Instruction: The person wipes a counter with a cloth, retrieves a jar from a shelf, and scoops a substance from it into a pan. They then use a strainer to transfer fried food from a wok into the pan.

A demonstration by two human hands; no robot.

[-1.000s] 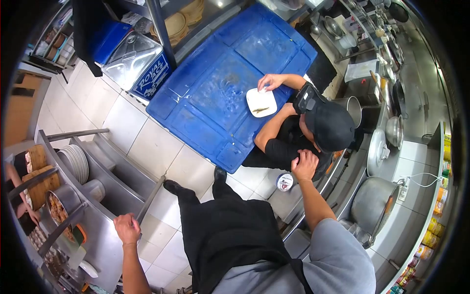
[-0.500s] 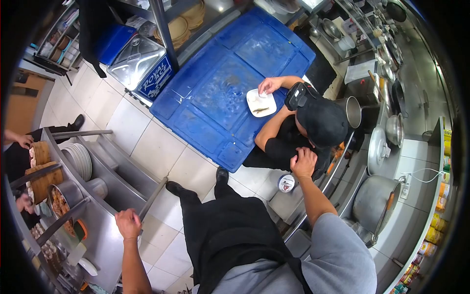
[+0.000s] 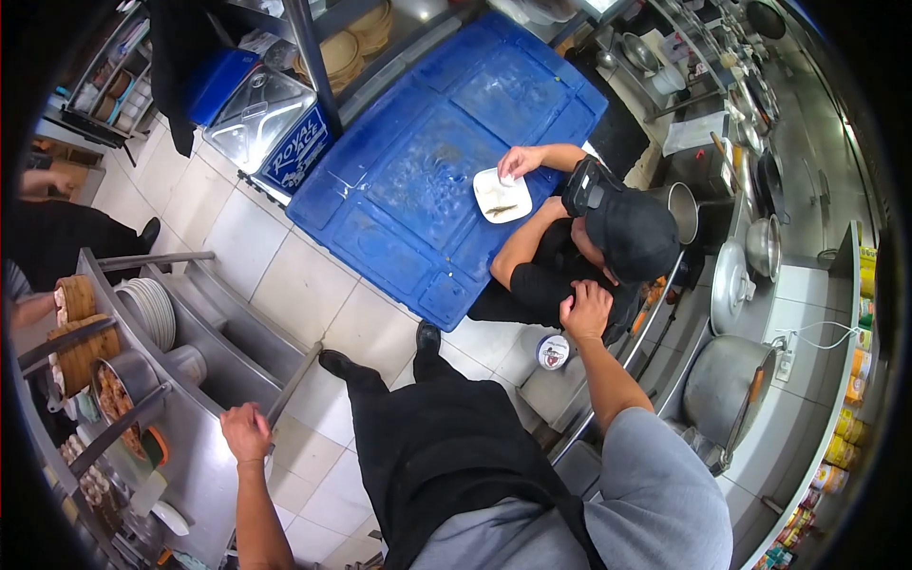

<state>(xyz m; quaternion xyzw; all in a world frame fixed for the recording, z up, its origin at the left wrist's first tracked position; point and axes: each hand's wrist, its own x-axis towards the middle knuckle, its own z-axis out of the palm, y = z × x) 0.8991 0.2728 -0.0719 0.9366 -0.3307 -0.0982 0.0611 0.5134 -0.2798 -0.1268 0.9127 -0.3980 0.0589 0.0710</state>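
Observation:
My right hand lies with spread fingers on the back of a co-worker in a black shirt and black cap. My left hand rests near the edge of the steel counter, fingers loosely bent, holding nothing visible. The co-worker leans over a large blue lid-like surface, one hand at a small white plate bearing a thin, brownish-green piece of food.
Stacked white plates and a pot of orange food stand at left, near other people. A white-lidded tub is by the co-worker. A large pot sits at right. A "Royal Ace" box stands beyond.
The people at far left have shifted, and the hands by the bamboo steamers have pulled back. The view has moved slightly. My hands stay about where they were.

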